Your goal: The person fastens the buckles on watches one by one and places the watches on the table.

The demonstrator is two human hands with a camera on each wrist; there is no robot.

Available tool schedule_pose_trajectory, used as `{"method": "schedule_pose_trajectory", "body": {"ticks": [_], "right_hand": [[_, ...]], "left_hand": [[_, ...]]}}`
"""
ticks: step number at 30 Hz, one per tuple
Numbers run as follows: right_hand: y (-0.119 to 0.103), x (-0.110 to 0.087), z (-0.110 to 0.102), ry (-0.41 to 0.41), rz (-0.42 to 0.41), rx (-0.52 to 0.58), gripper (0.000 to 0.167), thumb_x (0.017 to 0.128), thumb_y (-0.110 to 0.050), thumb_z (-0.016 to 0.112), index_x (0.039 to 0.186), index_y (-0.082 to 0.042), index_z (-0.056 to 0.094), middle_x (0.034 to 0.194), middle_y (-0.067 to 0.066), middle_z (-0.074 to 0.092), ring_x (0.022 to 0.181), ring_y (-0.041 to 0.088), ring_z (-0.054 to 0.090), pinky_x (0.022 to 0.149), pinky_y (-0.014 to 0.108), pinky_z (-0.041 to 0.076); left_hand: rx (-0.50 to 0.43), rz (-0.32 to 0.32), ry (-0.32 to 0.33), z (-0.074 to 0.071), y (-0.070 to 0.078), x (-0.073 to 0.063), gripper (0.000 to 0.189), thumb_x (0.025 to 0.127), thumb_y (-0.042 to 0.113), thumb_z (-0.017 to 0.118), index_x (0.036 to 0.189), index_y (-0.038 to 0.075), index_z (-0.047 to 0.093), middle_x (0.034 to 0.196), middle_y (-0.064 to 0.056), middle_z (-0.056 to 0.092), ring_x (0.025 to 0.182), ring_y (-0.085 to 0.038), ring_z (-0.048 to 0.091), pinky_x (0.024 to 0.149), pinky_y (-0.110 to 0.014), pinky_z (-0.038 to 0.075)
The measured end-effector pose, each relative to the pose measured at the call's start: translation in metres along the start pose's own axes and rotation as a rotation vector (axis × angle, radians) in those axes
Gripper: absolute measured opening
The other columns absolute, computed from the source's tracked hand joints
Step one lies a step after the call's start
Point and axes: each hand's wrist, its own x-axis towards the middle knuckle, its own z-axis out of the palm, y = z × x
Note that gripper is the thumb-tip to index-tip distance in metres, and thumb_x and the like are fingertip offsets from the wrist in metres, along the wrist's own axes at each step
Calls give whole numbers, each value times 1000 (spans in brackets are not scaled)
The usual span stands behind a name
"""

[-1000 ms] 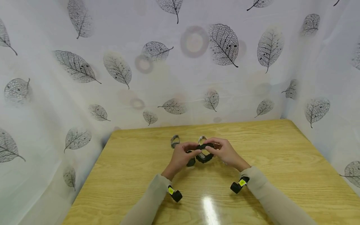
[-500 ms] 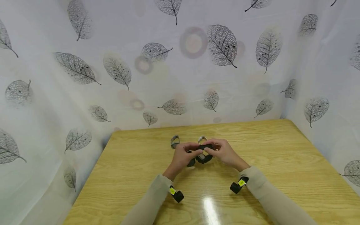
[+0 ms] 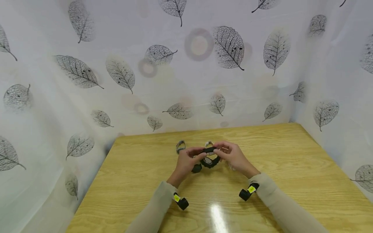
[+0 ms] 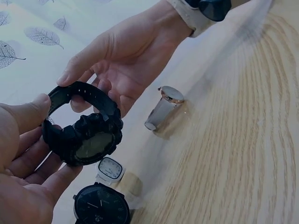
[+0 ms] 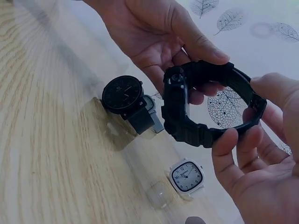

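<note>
Both hands hold one black digital sports watch by its strap, which is bent round into a loop above the table. My left hand pinches one side of the strap between thumb and fingers. On the other side, my right hand grips the strap likewise. In the right wrist view, fingertips of my right hand touch the band near its buckle end. The watch's grey display faces downward and outward in the left wrist view. Whether the strap is fastened cannot be made out.
A round black watch stands just below the hands. White square-faced watches and a watch with a grey band stand around it. Another grey watch is farther back on the wooden table. A leaf-patterned curtain hangs behind.
Both hands stay on the black sports watch. Their thumbs have drawn slightly apart, showing more of the strap between them. The strap has tilted a little, its right side higher.
</note>
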Motion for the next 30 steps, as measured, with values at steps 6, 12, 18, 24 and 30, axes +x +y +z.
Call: {"method": "schedule_pose_trajectory", "body": {"ticks": [6,12,18,24,30], "right_hand": [[-1,-1,2,-21,-4,-41,26,101,-24,70,123,-11,70,118,13,68,83,28,65,69,47,58],[2,1,4,-26,-2,-67,27,101,-25,70,124,-12,71,110,11,70,76,37,59,65,46,57],[3,-1,4,-16,9,-74,36,101,-29,69,131,-8,67,119,12,69,79,30,62,67,46,57],[3,-4,4,-4,8,-56,36,103,-26,66,134,-9,65,122,23,67,80,30,64,68,44,57],[-1,-6,5,6,15,-39,29,102,-28,67,129,-16,69,121,14,68,83,23,65,70,44,57]], "left_hand": [[-4,10,-14,2,2,0,29,92,23,81,117,10,77,112,-6,76,101,-17,71,82,-29,60],[-41,25,-36,5,4,-1,29,93,16,79,120,5,75,113,-12,74,98,-18,71,83,-39,61],[-66,11,-28,4,3,-1,30,95,20,77,120,5,74,110,-12,75,96,-20,73,84,-37,61],[-125,10,-15,1,3,-3,31,94,23,78,118,3,74,104,-13,75,94,-26,75,85,-36,61],[-119,19,-45,2,5,-3,32,94,23,79,119,5,74,104,-12,75,93,-24,75,82,-36,62]]}}
